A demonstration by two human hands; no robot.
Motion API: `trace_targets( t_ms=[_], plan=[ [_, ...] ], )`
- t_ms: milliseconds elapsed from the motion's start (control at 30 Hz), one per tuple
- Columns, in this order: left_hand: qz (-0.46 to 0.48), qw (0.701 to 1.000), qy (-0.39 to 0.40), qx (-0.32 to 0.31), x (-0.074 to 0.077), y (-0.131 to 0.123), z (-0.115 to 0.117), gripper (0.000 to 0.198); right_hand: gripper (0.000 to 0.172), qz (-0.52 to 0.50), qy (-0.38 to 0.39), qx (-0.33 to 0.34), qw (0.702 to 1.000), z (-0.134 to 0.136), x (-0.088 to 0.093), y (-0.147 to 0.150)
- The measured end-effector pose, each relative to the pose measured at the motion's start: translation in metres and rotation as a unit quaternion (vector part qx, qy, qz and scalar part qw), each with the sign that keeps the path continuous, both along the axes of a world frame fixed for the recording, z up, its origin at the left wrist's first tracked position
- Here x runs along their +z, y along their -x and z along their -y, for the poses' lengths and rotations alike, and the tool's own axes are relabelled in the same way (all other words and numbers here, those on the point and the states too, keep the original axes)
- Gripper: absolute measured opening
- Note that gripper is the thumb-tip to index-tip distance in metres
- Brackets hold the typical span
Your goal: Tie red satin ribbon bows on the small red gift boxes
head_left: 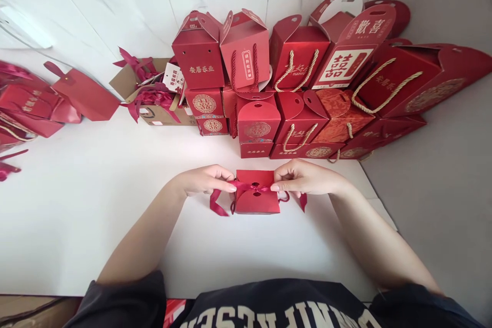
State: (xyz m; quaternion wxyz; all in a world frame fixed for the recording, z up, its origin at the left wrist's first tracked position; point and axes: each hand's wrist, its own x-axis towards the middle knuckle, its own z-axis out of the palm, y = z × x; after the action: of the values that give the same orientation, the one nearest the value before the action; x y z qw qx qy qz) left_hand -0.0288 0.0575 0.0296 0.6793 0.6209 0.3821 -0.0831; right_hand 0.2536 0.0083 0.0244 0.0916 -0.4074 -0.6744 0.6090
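A small red gift box [257, 206] sits on the white table in front of me, its top flaps folded over. Across its top runs a dark pink ribbon [220, 206], knotted at the middle by the two round holes. My left hand [209, 180] pinches the ribbon at the box's left side, thumb against fingers. On the other side, my right hand [298, 178] pinches the ribbon's other half, and a loose end hangs below it. The ribbon is stretched between both hands. Dark red cord loops stick out at both sides of the box.
Stacked red gift boxes [255, 125], several with rope handles, stand against the tiled wall behind. Left of them is an open cardboard box [161, 114] with ribbons and tags. More red boxes [31, 100] lie at the far left. A grey wall [434, 174] bounds the right side.
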Motion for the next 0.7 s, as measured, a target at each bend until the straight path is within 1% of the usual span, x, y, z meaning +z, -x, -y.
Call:
trace_targets(
  t_ms=[67, 133, 200, 267, 367, 533, 633, 700],
  plan=[
    [-0.003, 0.999, 0.034, -0.002, -0.002, 0.001, -0.002, 0.036, 0.04, -0.012, -0.002, -0.003, 1.0, 0.001, -0.003, 0.0],
    [0.013, 0.999, 0.035, 0.004, -0.003, 0.001, -0.002, 0.038, 0.039, -0.022, -0.004, -0.005, 1.0, 0.001, -0.005, -0.001],
    [0.027, 1.0, 0.008, 0.013, -0.004, 0.0, -0.002, 0.038, 0.039, -0.021, -0.01, -0.001, 1.0, 0.001, -0.005, -0.001],
    [0.037, 0.999, -0.021, 0.002, -0.004, 0.0, -0.002, 0.035, 0.038, -0.015, -0.025, 0.002, 1.0, 0.001, -0.003, -0.002],
    [0.064, 0.996, -0.047, -0.039, -0.002, 0.003, -0.004, 0.027, 0.037, -0.003, -0.053, -0.004, 0.999, 0.001, 0.0, -0.003],
    [0.06, 0.988, -0.089, -0.112, 0.002, 0.015, -0.008, 0.021, 0.035, 0.005, -0.053, -0.029, 0.998, 0.002, -0.003, 0.0],
    [0.099, 0.98, -0.129, -0.112, 0.004, 0.016, -0.005, 0.019, 0.036, 0.003, -0.063, -0.021, 0.998, 0.001, -0.005, 0.002],
    [0.148, 0.971, -0.164, -0.089, 0.004, 0.012, -0.001, 0.017, 0.036, 0.001, -0.069, -0.014, 0.998, 0.001, -0.004, 0.003]
  ],
)
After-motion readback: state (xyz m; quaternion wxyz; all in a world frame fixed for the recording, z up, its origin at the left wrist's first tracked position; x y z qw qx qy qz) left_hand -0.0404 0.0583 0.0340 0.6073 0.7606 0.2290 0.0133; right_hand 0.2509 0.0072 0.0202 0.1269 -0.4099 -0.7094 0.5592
